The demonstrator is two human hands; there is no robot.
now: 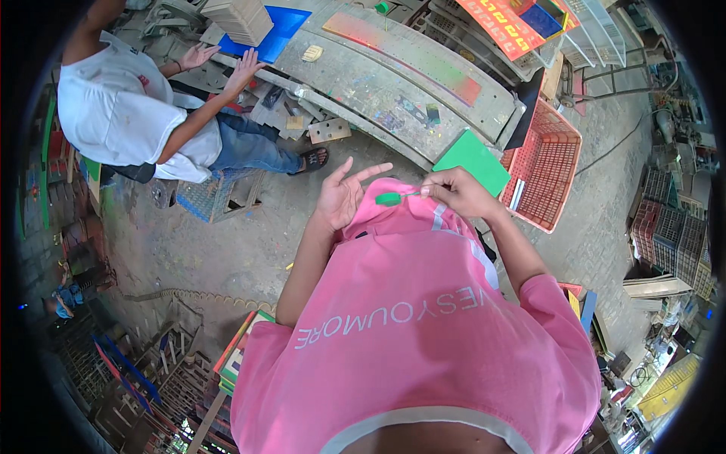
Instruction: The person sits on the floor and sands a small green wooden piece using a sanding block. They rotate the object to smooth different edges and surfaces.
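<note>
1. Just above the centre of the frame, a small green oval piece (pixel 388 199) lies between the wearer's two hands, over the front of their pink shirt (pixel 408 340). A thin green strand (pixel 409 194) runs from it toward the right.
2. The wearer's right hand (pixel 461 193) comes in from the right, its thumb and forefinger pinching the far end of that strand.
3. The left hand (pixel 342 198), just left of the green piece, is turned palm up with its fingers spread; from here I can't tell whether it touches the shirt's cloth.
4. Beyond the hands, across the top of the frame, stretches a paint-spotted grey worktop (pixel 363 94), carrying a long board (pixel 401 54) sprayed from red to green.
5. A flat green panel (pixel 473 163) sits by the worktop's near right corner, close above the right hand, with an orange-red plastic crate (pixel 556 163) beside it.
6. At the upper left a co-worker (pixel 121 98) in a white shirt and jeans holds both palms out, near a blue sheet (pixel 283 30) with a stack of boards (pixel 237 19) at its edge.
7. Below those palms, a pale block with holes (pixel 330 131) catches my eye.
</note>
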